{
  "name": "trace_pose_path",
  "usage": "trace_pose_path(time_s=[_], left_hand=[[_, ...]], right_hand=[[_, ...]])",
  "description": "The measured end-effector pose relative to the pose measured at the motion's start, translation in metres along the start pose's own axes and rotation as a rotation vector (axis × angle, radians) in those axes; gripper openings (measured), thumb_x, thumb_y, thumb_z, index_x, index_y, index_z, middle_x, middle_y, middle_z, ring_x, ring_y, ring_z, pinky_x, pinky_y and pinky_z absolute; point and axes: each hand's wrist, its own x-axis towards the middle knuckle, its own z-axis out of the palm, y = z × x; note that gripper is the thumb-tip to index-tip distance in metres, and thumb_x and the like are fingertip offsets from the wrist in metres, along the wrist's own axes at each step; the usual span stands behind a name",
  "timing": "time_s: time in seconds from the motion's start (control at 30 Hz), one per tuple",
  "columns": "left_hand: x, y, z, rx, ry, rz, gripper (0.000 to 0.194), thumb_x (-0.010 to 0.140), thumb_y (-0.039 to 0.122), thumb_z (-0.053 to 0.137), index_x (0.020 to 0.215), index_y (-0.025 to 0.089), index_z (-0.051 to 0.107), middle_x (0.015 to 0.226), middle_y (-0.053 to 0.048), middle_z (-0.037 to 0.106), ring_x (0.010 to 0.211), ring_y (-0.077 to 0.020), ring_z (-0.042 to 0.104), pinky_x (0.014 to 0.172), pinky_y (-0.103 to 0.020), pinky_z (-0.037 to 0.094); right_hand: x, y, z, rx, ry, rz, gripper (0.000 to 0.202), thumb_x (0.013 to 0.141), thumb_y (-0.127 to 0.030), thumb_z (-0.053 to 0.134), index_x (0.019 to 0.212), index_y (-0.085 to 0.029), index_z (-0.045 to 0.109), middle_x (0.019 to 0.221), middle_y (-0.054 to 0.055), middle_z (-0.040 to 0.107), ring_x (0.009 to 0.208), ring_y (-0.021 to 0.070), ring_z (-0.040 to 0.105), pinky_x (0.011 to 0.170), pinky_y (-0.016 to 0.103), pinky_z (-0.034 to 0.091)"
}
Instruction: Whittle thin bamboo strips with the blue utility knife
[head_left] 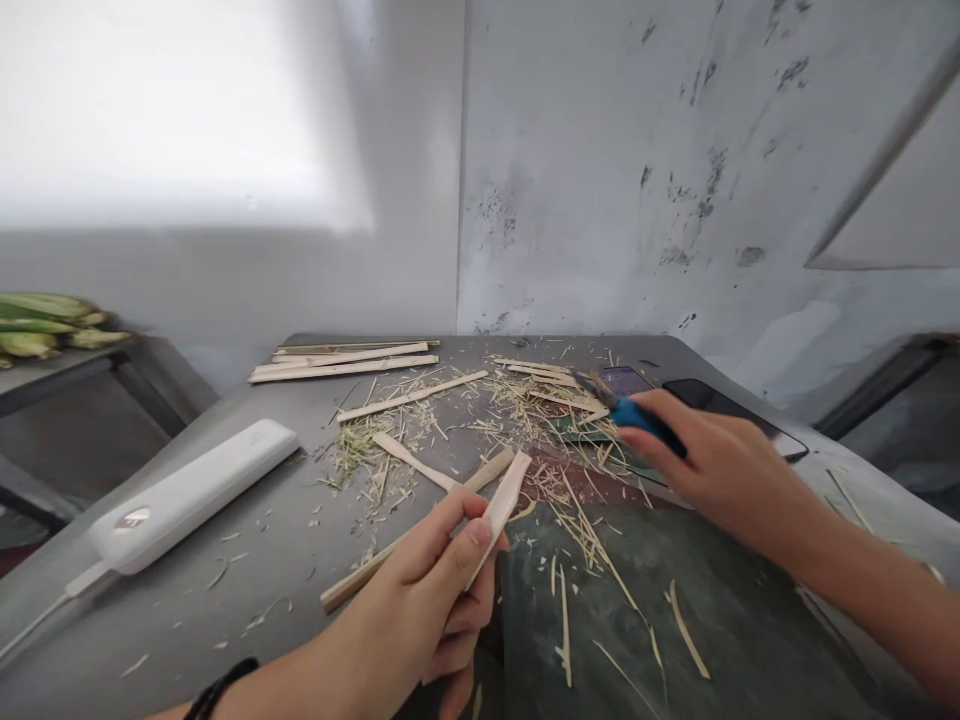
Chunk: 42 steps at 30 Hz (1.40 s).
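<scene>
Wooden strip point(509, 488), pale, flat, blunt-ended

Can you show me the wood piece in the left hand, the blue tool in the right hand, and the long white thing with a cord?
Wood piece point(508, 495): head view, on its pale flat face.
Blue tool point(636, 416): head view, on its handle.
Long white thing point(201, 492): head view, on its top.

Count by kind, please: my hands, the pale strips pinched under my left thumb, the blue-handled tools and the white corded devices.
Left hand and right hand: 2
Pinched pale strip: 1
Blue-handled tool: 1
White corded device: 1
Total: 5
</scene>
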Motion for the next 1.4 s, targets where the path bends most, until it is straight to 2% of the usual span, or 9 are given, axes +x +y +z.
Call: trace_pose_path(time_s=[0.13, 0.27, 0.47, 0.63, 0.87, 1.17, 1.4], left_hand=[[0.001, 0.0, 0.0, 0.021, -0.003, 0.016, 0.036, 0.103, 0.062, 0.053, 0.099, 0.028, 0.043, 0.065, 0.013, 0.036, 0.038, -0.0016, 0.022, 0.038, -0.012, 0.048], [-0.001, -0.002, -0.001, 0.034, -0.011, 0.033, 0.038, 0.104, 0.062, 0.051, 0.096, 0.026, 0.046, 0.065, 0.013, 0.033, 0.037, -0.0008, 0.021, 0.037, -0.01, 0.046], [0.002, -0.001, -0.001, 0.051, 0.007, 0.037, 0.037, 0.103, 0.06, 0.054, 0.096, 0.025, 0.048, 0.061, 0.015, 0.034, 0.033, -0.0001, 0.018, 0.033, -0.011, 0.044], [0.004, 0.002, 0.001, 0.06, 0.031, 0.018, 0.036, 0.103, 0.059, 0.054, 0.097, 0.024, 0.049, 0.06, 0.015, 0.033, 0.034, -0.0005, 0.017, 0.033, -0.011, 0.045], [0.005, 0.005, 0.003, 0.068, 0.014, 0.016, 0.037, 0.102, 0.061, 0.055, 0.097, 0.025, 0.048, 0.06, 0.015, 0.033, 0.033, -0.0004, 0.017, 0.032, -0.011, 0.044], [0.004, 0.006, 0.002, 0.066, 0.008, 0.023, 0.034, 0.104, 0.057, 0.052, 0.096, 0.025, 0.048, 0.061, 0.015, 0.033, 0.035, -0.0006, 0.017, 0.034, -0.011, 0.046], [0.006, 0.006, 0.002, 0.08, -0.003, 0.042, 0.029, 0.107, 0.052, 0.048, 0.097, 0.025, 0.048, 0.062, 0.014, 0.034, 0.036, -0.0011, 0.018, 0.035, -0.012, 0.046]], right_hand=[[-0.011, -0.047, -0.007, 0.194, -0.087, -0.209, 0.029, 0.113, -0.047, 0.038, 0.121, -0.024, 0.053, 0.081, -0.003, 0.074, 0.062, 0.0174, 0.071, 0.054, 0.03, 0.043], [-0.015, -0.065, -0.011, 0.296, -0.176, -0.321, 0.03, 0.114, -0.043, 0.033, 0.122, -0.023, 0.054, 0.09, -0.002, 0.076, 0.068, 0.0155, 0.073, 0.053, 0.03, 0.041], [-0.009, -0.054, -0.007, 0.278, -0.255, -0.281, 0.033, 0.113, -0.045, 0.035, 0.115, -0.024, 0.06, 0.086, -0.002, 0.074, 0.069, 0.0173, 0.074, 0.055, 0.03, 0.043], [-0.008, -0.048, -0.002, 0.218, -0.287, -0.282, 0.033, 0.111, -0.049, 0.04, 0.115, -0.024, 0.062, 0.097, 0.003, 0.076, 0.077, 0.0188, 0.074, 0.057, 0.028, 0.043], [-0.006, -0.044, -0.002, 0.112, -0.164, -0.303, 0.035, 0.11, -0.053, 0.042, 0.112, -0.024, 0.061, 0.093, 0.002, 0.074, 0.073, 0.0194, 0.072, 0.055, 0.03, 0.04], [-0.002, -0.039, -0.007, 0.02, -0.08, -0.328, 0.036, 0.11, -0.054, 0.042, 0.112, -0.023, 0.061, 0.089, 0.002, 0.072, 0.074, 0.0203, 0.069, 0.062, 0.032, 0.042], [-0.004, -0.034, -0.005, -0.024, -0.056, -0.329, 0.039, 0.11, -0.057, 0.04, 0.115, -0.024, 0.06, 0.087, 0.0, 0.067, 0.073, 0.0205, 0.066, 0.06, 0.033, 0.039]])
